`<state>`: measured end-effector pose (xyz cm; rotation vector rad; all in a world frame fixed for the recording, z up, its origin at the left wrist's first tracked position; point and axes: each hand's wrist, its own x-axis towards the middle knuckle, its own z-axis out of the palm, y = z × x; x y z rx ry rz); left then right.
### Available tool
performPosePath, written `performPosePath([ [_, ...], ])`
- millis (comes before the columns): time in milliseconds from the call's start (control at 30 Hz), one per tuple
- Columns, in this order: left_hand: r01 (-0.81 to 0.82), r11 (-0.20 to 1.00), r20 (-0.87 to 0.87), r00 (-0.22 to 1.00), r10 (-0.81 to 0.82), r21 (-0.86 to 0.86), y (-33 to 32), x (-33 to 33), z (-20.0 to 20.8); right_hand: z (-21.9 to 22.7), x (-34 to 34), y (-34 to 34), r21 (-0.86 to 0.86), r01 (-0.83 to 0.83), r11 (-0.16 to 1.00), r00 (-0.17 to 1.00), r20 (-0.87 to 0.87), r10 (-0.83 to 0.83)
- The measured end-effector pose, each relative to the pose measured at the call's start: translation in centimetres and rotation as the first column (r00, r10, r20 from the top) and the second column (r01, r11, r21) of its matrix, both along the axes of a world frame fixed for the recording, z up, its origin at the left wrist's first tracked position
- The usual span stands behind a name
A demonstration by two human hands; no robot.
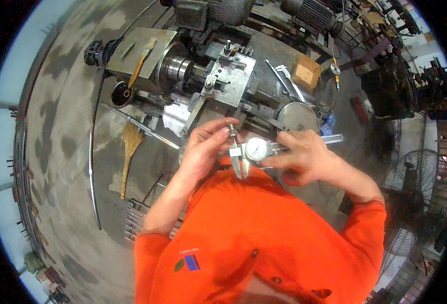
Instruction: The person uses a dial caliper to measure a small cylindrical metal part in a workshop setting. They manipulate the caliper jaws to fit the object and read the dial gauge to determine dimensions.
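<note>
Between the fingertips of my left hand [206, 144] is a small shiny turned metal part [232, 130]. My right hand [304, 154] is closed around the beam of a dial caliper [257, 149], whose round white dial faces up. The caliper's small upper jaws meet the metal part, though whether they grip it inside or outside I cannot tell. Its long lower jaws point toward my orange shirt and stand slightly apart. Just beyond my hands is a lathe with a steel tool block [231, 76] and a round chuck [175, 68].
A second caliper [289, 83] lies beside a wooden block [306, 72] on the machine. A brush [141, 63] rests on the headstock cover above a dark pot [121, 95]. At left are a straw broom [130, 147] and a long rod [91, 172]. Fans [411, 182] stand at right.
</note>
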<state>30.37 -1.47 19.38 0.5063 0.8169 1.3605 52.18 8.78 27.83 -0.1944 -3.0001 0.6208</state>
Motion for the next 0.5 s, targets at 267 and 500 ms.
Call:
performPosePath([
  [267,0.003,1.0,0.001,1.0,-0.003,0.031,0.4,0.05,0.25,-0.09,-0.04,0.24,0.057,-0.014,0.998,0.999,0.041,0.011],
  [500,-0.002,0.998,-0.028,1.0,0.004,0.058,0.53,-0.22,-0.06,-0.17,-0.27,0.62,0.083,-0.037,0.996,0.999,0.031,0.035],
])
